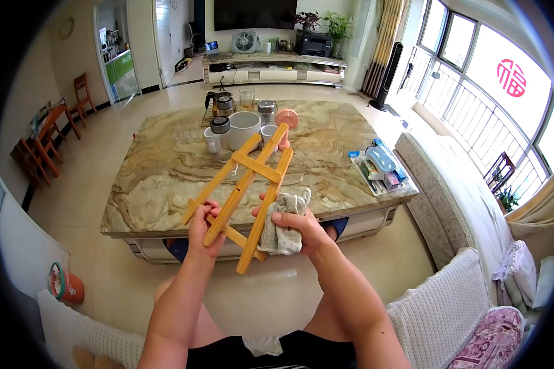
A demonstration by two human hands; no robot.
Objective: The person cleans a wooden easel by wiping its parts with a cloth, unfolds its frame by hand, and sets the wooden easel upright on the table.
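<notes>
A light wooden rack (246,175) made of long slats and crosspieces is held up at a tilt in front of the marble-topped table (160,178). My left hand (207,230) is closed round its lower left part, near the lower crosspiece. My right hand (301,229) is closed on a grey-white cloth (283,229), the thumb on top of it. The cloth lies against the rack's right slat, and some fingertips of my right hand show behind that slat.
On the table stand a white pot (244,130), cups, jars and a pink stand (287,118). Bags and packets (380,166) lie at its right edge. A sofa (440,301) is at the right, an orange bin (74,288) at the left.
</notes>
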